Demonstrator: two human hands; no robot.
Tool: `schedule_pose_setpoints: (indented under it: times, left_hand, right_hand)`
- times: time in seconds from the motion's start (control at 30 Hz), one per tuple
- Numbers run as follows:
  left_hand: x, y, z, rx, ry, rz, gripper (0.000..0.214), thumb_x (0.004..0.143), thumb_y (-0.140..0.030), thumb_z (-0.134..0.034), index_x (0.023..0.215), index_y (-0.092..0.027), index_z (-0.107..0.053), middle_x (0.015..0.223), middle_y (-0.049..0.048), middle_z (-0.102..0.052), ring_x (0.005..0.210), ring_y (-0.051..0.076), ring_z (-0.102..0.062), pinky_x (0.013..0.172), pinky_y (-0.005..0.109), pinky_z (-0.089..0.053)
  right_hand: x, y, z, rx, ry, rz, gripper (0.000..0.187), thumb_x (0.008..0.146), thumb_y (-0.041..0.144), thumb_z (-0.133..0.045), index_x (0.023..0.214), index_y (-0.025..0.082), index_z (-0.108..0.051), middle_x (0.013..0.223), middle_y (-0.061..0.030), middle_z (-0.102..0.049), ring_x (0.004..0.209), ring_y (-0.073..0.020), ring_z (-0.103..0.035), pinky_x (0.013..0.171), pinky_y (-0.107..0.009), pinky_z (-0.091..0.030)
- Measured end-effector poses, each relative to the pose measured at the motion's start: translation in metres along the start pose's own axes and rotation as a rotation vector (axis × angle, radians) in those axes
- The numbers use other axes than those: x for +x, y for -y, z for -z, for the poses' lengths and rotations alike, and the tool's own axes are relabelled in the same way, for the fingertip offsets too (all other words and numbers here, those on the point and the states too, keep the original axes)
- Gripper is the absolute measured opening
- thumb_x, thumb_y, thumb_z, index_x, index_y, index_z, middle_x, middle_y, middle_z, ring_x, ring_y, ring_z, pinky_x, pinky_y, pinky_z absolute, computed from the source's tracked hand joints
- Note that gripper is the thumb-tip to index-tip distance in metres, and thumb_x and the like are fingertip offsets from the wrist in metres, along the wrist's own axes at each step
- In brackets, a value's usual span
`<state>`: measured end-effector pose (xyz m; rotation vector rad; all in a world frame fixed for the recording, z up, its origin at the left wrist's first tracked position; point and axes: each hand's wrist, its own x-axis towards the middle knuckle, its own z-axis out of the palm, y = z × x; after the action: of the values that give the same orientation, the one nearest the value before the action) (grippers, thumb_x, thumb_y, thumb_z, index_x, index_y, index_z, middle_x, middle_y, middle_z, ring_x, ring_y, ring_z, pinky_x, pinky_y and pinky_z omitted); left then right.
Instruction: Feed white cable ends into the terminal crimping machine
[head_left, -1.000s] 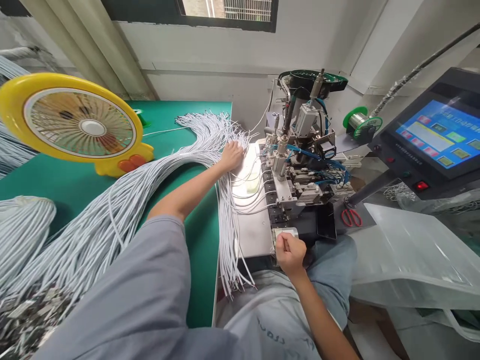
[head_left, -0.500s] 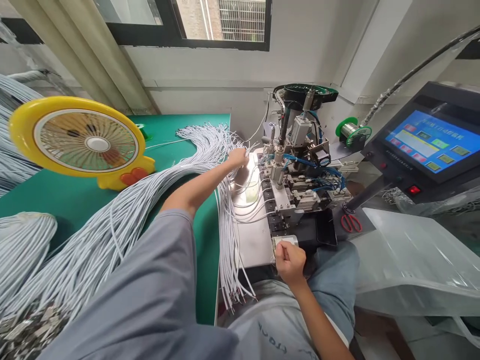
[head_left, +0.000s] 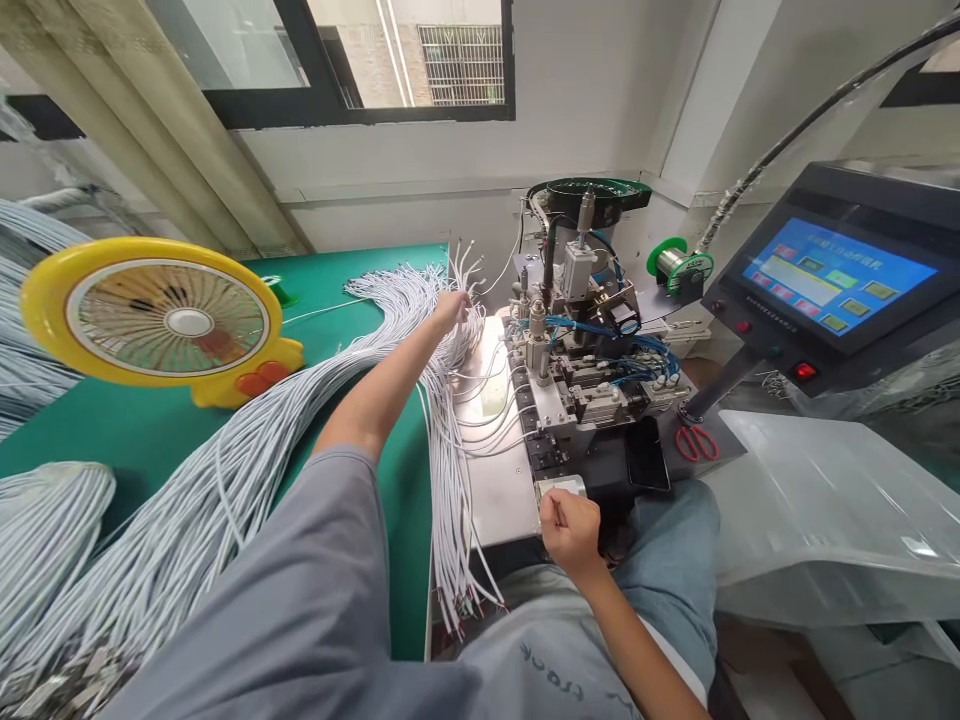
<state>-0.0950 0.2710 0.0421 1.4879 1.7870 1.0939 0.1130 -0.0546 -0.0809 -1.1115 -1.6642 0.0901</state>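
My left hand (head_left: 452, 308) reaches far forward and pinches several white cables at the far end of a long bundle of white cables (head_left: 247, 440) that runs across the green table (head_left: 142, 430). The gripped ends stick up above the fingers. My right hand (head_left: 571, 528) is closed near the front of the wire-processing machine (head_left: 581, 350), its fingers on a small silver part (head_left: 559, 488) at the edge of the metal plate (head_left: 499, 490). Loose cables loop from the plate into the machine.
A yellow desk fan (head_left: 161, 320) stands on the table's left. A touchscreen panel (head_left: 836, 275) is at the right, red scissors (head_left: 694, 442) beside the machine, a green wire spool (head_left: 675, 262) behind it. Clear plastic sheeting (head_left: 832, 510) lies right. More cable bundles (head_left: 45, 520) sit lower left.
My left hand has closed on the cable ends and lifted them off the bundle. My right hand has stayed at the silver part. The view has tilted up.
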Motion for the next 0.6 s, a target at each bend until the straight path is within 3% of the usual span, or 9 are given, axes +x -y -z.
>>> schedule_pose_setpoints:
  times: [0.3,0.4,0.5,0.6]
  left_hand:
    - [0.004,-0.036,0.055,-0.37,-0.136,-0.164,0.017,0.088,-0.032,-0.044,0.078,-0.018,-0.045,0.053,-0.0075,-0.034,0.039,0.003,-0.033,0.044,0.014,-0.035]
    - [0.006,-0.03,0.065,-0.346,-0.124,-0.086,0.015,0.087,-0.029,-0.05,0.077,-0.019,-0.045,0.049,-0.0087,-0.029,0.036,0.004,-0.029,0.04,0.015,-0.03]
    - [0.009,-0.021,0.067,-0.257,-0.075,0.041,0.018,0.073,-0.017,-0.064,0.07,-0.017,-0.047,0.044,-0.009,-0.029,0.035,0.005,-0.029,0.037,0.017,-0.025]
    - [0.011,-0.023,0.064,-0.254,-0.09,0.037,0.019,0.072,-0.013,-0.063,0.066,-0.017,-0.046,0.044,-0.0091,-0.028,0.036,0.004,-0.028,0.038,0.017,-0.023]
  right_hand:
    - [0.0,0.003,0.0,0.012,0.019,0.041,0.019,0.084,0.013,-0.048,0.067,0.016,-0.055,0.046,0.0053,-0.044,0.041,-0.007,-0.038,0.046,-0.023,-0.027]
    - [0.0,0.003,0.0,0.002,0.029,0.049,0.019,0.084,0.013,-0.049,0.067,0.016,-0.054,0.046,0.0053,-0.044,0.041,-0.0072,-0.038,0.046,-0.024,-0.027]
    - [0.0,0.003,0.001,-0.006,0.027,0.057,0.018,0.084,0.012,-0.05,0.066,0.016,-0.054,0.046,0.0053,-0.043,0.041,-0.0073,-0.038,0.046,-0.024,-0.026]
    - [0.0,0.003,0.001,-0.001,0.024,0.043,0.019,0.084,0.012,-0.05,0.066,0.016,-0.054,0.046,0.0052,-0.043,0.041,-0.0071,-0.038,0.046,-0.024,-0.027]
